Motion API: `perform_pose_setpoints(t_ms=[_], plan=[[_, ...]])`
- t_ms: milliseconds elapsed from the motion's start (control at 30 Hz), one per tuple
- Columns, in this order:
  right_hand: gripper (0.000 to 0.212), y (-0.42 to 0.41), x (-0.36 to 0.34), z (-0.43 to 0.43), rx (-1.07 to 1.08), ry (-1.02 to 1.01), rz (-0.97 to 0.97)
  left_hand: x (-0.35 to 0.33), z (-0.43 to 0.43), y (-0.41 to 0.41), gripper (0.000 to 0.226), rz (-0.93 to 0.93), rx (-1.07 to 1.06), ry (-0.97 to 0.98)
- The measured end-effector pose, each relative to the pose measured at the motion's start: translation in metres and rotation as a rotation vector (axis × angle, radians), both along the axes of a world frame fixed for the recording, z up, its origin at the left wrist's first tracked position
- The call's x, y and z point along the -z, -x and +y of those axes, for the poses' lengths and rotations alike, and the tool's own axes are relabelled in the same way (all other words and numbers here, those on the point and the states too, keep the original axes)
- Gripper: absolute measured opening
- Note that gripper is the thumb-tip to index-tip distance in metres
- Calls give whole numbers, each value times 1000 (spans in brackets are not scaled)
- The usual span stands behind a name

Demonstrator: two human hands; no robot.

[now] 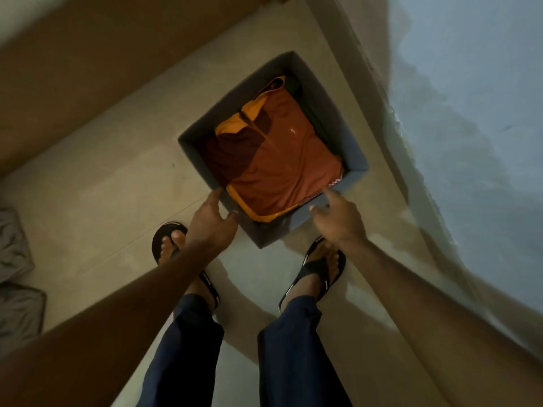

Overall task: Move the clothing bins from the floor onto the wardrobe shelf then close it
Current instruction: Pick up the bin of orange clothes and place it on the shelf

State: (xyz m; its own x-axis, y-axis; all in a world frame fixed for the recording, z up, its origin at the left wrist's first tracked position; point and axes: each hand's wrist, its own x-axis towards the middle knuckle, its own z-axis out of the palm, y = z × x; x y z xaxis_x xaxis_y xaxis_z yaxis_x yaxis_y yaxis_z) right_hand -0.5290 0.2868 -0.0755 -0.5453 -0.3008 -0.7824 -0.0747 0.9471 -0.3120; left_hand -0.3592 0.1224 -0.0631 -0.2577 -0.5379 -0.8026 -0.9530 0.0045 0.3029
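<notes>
One grey bin (194,148) of folded orange clothing (282,163) sat on the floor at twelve o'clock from the feet, unlifted. The left hand (210,220) at seven o'clock and right hand (338,215) at five o'clock were spread at its near corners, neither gripping. Shelving and closing remained.

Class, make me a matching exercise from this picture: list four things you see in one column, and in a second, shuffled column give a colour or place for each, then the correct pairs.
Column 1
1. bin
2. folded shirt
3. left hand
4. sandals

Column 2
A. orange with yellow trim, lying inside the bin
B. black, worn on the feet
C. blue-grey fabric, standing on the floor near the wall
D. at the bin's near left corner

Pairs: 1-C, 2-A, 3-D, 4-B
</notes>
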Motion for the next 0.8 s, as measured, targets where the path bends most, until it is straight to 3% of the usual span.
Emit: perform_pose_setpoints(t_ms=[100,200,267,300,400,467,567,667,800], plan=[[40,-7,9,-6,35,-57,112,7,-4,-3,62,42,43,-37],[43,-16,11,-1,-170,-105,-84,9,-6,-2,55,66,4,-48],[29,-14,10,2,-288,-104,-216,10,-11,-3,54,58,-38,-40],[22,-10,8,1,-343,-86,-177,11,-14,-4,53,47,-52,-34],[19,3,7,-4,-480,43,360,11,-24,-7,43,40,-24,-11],[41,15,8,-13,-525,51,611,12,-32,-8,36,51,56,12],[75,36,22,-26,-479,-105,424,11,-43,-4,41,49,165,39],[73,45,39,-33,-405,-81,181,11,-50,-1,39,22,226,64],[74,33,32,-30,-430,38,179,7,-48,1,55,-12,274,125]])
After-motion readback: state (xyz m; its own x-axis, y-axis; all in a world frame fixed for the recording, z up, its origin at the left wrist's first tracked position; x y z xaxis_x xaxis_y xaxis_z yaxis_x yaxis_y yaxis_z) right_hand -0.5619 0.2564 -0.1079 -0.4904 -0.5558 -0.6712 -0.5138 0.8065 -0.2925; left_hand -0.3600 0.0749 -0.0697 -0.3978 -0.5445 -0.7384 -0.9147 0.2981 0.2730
